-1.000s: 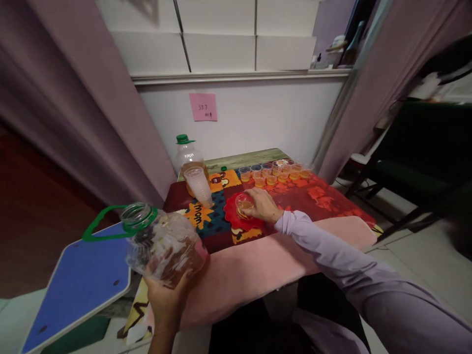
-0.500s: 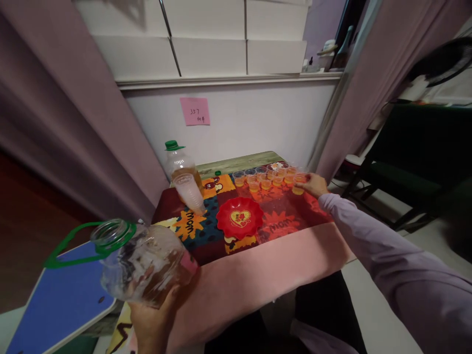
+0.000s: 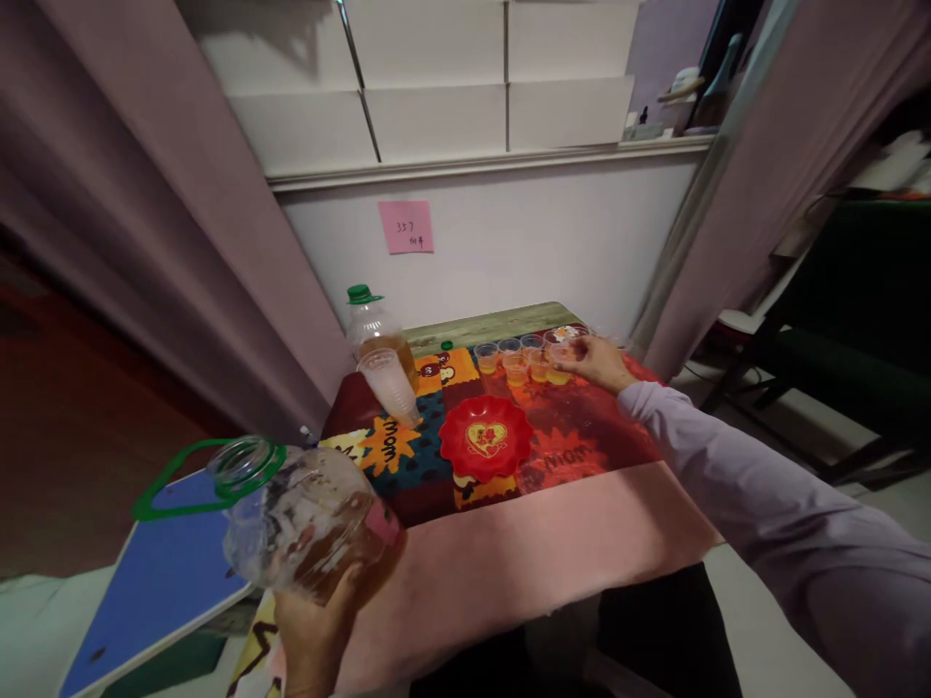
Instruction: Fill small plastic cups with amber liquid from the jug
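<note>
My left hand point(image 3: 316, 625) grips from below a large clear plastic jug point(image 3: 305, 519) with a green neck ring and handle; it is uncapped, tilted, and holds a little amber liquid. My right hand point(image 3: 593, 361), in a lilac sleeve, reaches to the far side of the table and rests among several small clear cups point(image 3: 520, 361) filled with amber drink; its fingers touch one cup at the right end of the rows. A red heart-patterned plate point(image 3: 486, 436) lies bare in the middle of the colourful tablecloth point(image 3: 582, 446).
A capped green-topped bottle point(image 3: 370, 330) of amber liquid stands at the back left, with a stack of clear cups point(image 3: 391, 386) leaning before it. A blue board point(image 3: 152, 582) lies at lower left. Curtains flank the table; a pink note point(image 3: 405, 227) hangs on the wall.
My right hand carried a filled cup from the red plate to the rows of cups at the back, leaving the plate bare. The jug in my left hand stayed tilted.
</note>
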Action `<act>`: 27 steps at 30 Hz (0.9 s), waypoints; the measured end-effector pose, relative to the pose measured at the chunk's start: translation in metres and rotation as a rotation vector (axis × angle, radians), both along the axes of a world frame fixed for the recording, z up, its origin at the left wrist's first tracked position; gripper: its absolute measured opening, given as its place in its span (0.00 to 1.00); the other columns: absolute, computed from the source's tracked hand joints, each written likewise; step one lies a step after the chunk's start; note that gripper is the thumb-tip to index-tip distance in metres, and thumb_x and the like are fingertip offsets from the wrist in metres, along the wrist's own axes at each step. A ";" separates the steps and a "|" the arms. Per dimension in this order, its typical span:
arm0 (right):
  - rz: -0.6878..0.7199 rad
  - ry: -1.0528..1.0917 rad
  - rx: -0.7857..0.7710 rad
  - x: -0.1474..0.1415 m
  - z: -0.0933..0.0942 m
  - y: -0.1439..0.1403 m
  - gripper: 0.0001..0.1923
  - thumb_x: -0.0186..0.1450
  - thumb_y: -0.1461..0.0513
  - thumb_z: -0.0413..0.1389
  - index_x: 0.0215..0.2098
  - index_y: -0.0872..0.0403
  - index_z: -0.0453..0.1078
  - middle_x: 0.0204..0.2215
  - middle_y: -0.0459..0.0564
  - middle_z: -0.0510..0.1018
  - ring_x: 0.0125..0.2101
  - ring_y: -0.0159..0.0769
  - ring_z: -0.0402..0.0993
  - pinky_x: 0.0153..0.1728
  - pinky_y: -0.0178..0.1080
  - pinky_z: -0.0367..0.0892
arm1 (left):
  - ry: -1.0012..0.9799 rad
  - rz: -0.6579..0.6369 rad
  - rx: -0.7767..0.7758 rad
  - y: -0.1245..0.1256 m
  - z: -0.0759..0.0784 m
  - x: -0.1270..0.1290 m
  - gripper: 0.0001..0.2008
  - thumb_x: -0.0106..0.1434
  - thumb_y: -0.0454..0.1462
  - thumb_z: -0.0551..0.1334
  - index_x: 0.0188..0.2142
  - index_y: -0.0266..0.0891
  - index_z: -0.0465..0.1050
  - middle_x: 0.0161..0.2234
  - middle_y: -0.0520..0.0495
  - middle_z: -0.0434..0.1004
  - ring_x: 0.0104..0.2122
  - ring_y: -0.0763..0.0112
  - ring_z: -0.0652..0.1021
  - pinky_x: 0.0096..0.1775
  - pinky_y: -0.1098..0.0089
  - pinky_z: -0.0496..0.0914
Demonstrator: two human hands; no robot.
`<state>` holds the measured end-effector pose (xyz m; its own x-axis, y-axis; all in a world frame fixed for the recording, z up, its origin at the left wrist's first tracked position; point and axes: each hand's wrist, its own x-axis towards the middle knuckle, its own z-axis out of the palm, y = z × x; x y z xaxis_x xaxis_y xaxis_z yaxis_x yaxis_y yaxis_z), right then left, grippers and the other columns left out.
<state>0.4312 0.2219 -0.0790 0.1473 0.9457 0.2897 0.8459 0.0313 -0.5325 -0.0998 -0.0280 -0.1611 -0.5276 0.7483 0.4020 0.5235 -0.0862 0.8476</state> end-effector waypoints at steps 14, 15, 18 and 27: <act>0.141 -0.221 -0.001 -0.141 -0.019 0.056 0.31 0.65 0.46 0.69 0.56 0.57 0.77 0.74 0.74 0.66 0.74 0.65 0.59 0.74 0.68 0.49 | -0.055 -0.045 -0.053 -0.009 -0.011 -0.005 0.48 0.48 0.56 0.80 0.64 0.42 0.70 0.55 0.34 0.84 0.57 0.37 0.84 0.61 0.36 0.77; 0.123 -0.227 -0.018 -0.144 -0.024 0.058 0.32 0.65 0.45 0.69 0.57 0.58 0.77 0.76 0.74 0.63 0.76 0.66 0.56 0.75 0.70 0.46 | -0.064 -0.045 -0.055 -0.009 -0.012 -0.006 0.48 0.48 0.56 0.80 0.64 0.42 0.70 0.55 0.33 0.84 0.57 0.37 0.84 0.61 0.35 0.78; 0.079 -0.261 -0.059 -0.152 -0.037 0.062 0.32 0.65 0.45 0.69 0.58 0.58 0.77 0.79 0.73 0.59 0.79 0.66 0.50 0.76 0.72 0.42 | -0.097 -0.028 -0.050 -0.010 -0.012 -0.007 0.46 0.46 0.56 0.81 0.61 0.44 0.73 0.54 0.34 0.85 0.56 0.35 0.85 0.59 0.35 0.80; 0.040 -0.323 -0.016 -0.159 -0.068 0.067 0.36 0.65 0.44 0.69 0.61 0.60 0.78 0.78 0.74 0.60 0.79 0.68 0.50 0.75 0.75 0.39 | -0.090 -0.006 -0.004 -0.010 -0.012 -0.001 0.44 0.44 0.62 0.80 0.56 0.45 0.77 0.54 0.32 0.86 0.59 0.31 0.83 0.63 0.29 0.76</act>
